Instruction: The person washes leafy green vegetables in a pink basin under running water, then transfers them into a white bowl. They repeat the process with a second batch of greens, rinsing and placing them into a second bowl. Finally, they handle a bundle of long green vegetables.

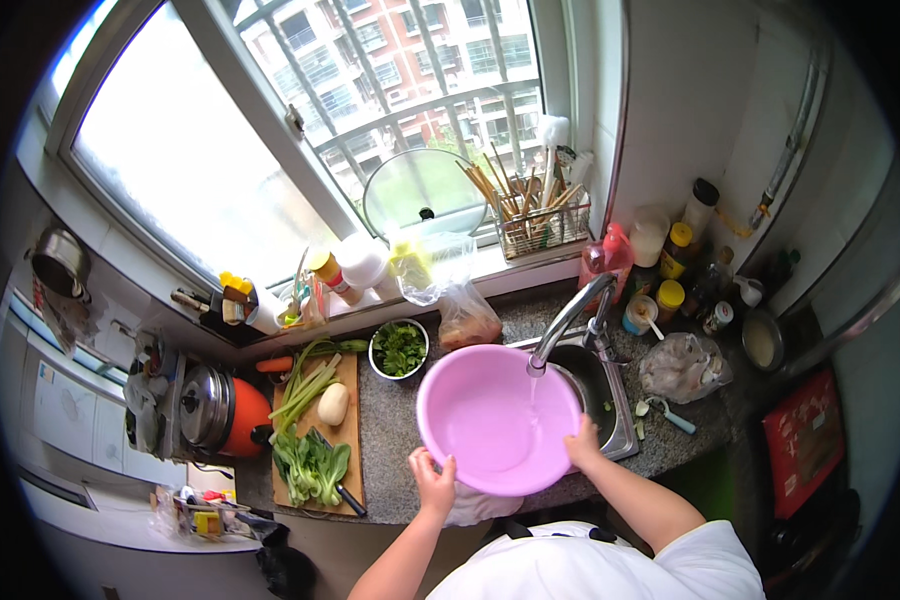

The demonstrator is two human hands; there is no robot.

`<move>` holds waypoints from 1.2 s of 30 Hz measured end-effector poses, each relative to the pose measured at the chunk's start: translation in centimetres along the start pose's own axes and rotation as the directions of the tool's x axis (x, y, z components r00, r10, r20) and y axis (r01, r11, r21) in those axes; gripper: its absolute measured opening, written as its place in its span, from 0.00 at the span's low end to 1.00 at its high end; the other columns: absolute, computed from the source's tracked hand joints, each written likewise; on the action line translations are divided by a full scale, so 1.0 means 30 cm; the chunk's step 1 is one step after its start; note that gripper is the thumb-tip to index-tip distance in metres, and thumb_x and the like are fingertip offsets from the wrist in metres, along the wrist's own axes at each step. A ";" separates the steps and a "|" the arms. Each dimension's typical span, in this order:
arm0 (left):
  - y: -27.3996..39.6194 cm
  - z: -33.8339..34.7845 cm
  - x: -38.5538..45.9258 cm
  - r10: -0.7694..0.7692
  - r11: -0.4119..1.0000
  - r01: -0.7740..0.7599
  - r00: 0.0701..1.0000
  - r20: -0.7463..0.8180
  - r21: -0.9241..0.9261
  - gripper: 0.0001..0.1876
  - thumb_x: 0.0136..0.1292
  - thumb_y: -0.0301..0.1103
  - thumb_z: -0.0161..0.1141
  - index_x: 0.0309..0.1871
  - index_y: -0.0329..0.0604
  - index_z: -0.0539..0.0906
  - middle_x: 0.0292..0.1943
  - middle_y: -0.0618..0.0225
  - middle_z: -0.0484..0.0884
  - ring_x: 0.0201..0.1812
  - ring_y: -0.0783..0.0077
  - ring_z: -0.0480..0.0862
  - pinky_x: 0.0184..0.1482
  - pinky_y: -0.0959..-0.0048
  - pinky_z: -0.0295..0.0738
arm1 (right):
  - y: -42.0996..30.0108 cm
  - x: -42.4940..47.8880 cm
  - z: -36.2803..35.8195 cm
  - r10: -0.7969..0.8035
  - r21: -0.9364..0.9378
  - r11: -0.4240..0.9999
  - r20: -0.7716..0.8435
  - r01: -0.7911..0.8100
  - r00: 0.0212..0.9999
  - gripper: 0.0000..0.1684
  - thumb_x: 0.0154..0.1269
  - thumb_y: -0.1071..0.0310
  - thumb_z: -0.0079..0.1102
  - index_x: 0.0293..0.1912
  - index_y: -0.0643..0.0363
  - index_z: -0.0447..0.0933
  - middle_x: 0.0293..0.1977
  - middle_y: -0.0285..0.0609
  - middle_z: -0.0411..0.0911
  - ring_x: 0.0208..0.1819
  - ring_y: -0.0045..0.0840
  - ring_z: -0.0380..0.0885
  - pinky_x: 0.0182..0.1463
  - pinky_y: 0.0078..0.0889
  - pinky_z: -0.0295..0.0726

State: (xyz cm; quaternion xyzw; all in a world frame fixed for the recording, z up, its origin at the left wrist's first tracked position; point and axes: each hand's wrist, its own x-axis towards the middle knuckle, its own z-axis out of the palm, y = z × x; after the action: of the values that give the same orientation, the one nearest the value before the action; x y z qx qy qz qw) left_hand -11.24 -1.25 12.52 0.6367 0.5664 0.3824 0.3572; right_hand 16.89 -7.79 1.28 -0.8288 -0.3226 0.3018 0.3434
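A round pink plastic basin point(480, 427) rests partly over the sink's left side and the counter. Water runs into it from a chrome faucet point(570, 319). My left hand point(433, 480) grips the basin's near-left rim, thumb on the rim. On the right, my right hand point(583, 444) holds the rim beside the stainless steel sink point(621, 420). Much of the sink is hidden under the basin. A pale cloth point(482, 506) hangs at the counter edge below the basin.
Left of the basin, a wooden cutting board point(351, 442) bears leafy greens point(307, 465), celery stalks point(305, 397), a peeled white vegetable point(334, 405) and a knife point(350, 499). Behind stands a bowl of chopped greens point(399, 349). A peeler point(675, 418) and a plastic bag point(685, 367) lie right of the sink.
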 end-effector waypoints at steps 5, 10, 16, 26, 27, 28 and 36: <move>-0.262 0.238 -0.043 -0.144 0.899 0.122 0.989 0.021 0.420 0.23 0.54 0.46 0.66 0.46 0.37 0.78 0.58 0.54 0.64 0.60 0.50 0.62 0.61 0.54 0.57 | 0.033 0.082 -0.149 -0.057 -0.131 0.990 -0.082 0.046 0.995 0.43 0.56 0.75 0.48 0.70 0.60 0.45 0.55 0.64 0.60 0.56 0.54 0.66 0.59 0.44 0.69; -0.274 0.286 -0.067 -0.264 0.757 0.143 0.959 0.099 0.637 0.25 0.57 0.53 0.61 0.49 0.42 0.79 0.60 0.61 0.65 0.63 0.55 0.61 0.61 0.52 0.55 | 0.032 0.094 -0.165 0.000 -0.301 0.953 -0.050 -0.015 0.999 0.43 0.55 0.76 0.48 0.70 0.58 0.47 0.54 0.63 0.61 0.56 0.53 0.66 0.58 0.44 0.69; -0.200 0.218 -0.024 -0.421 0.708 0.173 0.882 0.212 0.685 0.31 0.59 0.60 0.55 0.54 0.43 0.77 0.59 0.60 0.65 0.63 0.58 0.62 0.63 0.54 0.54 | 0.119 0.149 -0.214 -0.148 -0.208 0.966 0.032 0.152 0.988 0.43 0.53 0.77 0.51 0.69 0.62 0.50 0.58 0.67 0.58 0.60 0.54 0.62 0.63 0.46 0.63; -0.562 -0.759 0.058 0.084 0.669 0.442 0.754 -0.651 0.598 0.40 0.50 0.49 0.67 0.65 0.47 0.63 0.62 0.54 0.60 0.66 0.49 0.57 0.66 0.48 0.50 | -0.172 -0.095 -0.166 -0.599 -0.330 0.745 0.050 0.579 0.799 0.36 0.51 0.83 0.51 0.62 0.63 0.59 0.54 0.53 0.61 0.59 0.43 0.63 0.62 0.42 0.64; -0.644 -0.861 0.067 -0.032 0.703 0.548 0.660 -0.750 0.453 0.41 0.51 0.51 0.66 0.66 0.47 0.62 0.64 0.54 0.60 0.67 0.49 0.57 0.67 0.48 0.50 | -0.255 -0.137 -0.100 -0.494 -0.171 0.833 0.197 0.526 0.847 0.34 0.52 0.83 0.51 0.61 0.63 0.60 0.52 0.52 0.63 0.57 0.40 0.66 0.60 0.40 0.67; -0.732 -0.957 0.077 -0.213 0.701 0.666 0.538 -0.816 0.256 0.40 0.54 0.54 0.62 0.67 0.47 0.62 0.65 0.54 0.59 0.68 0.50 0.57 0.67 0.49 0.51 | -0.336 -0.186 -0.041 -0.389 -0.032 0.904 0.353 0.426 0.851 0.32 0.53 0.82 0.52 0.60 0.62 0.61 0.51 0.50 0.65 0.56 0.36 0.68 0.57 0.37 0.69; -1.070 -1.250 0.233 -0.704 0.556 0.822 0.545 -0.455 0.122 0.56 0.51 0.80 0.44 0.69 0.37 0.60 0.66 0.45 0.63 0.66 0.47 0.64 0.67 0.57 0.58 | -0.709 -0.521 0.800 -0.142 0.251 0.927 0.923 -0.279 0.359 0.29 0.65 0.63 0.60 0.60 0.66 0.63 0.50 0.46 0.74 0.50 0.26 0.75 0.53 0.29 0.76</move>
State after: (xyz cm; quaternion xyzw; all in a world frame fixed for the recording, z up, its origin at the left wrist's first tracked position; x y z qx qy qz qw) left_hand -58.59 9.82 1.55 0.2890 0.8971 0.1947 0.2716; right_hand -16.93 1.42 7.93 -0.4450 -0.3615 0.7849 0.2351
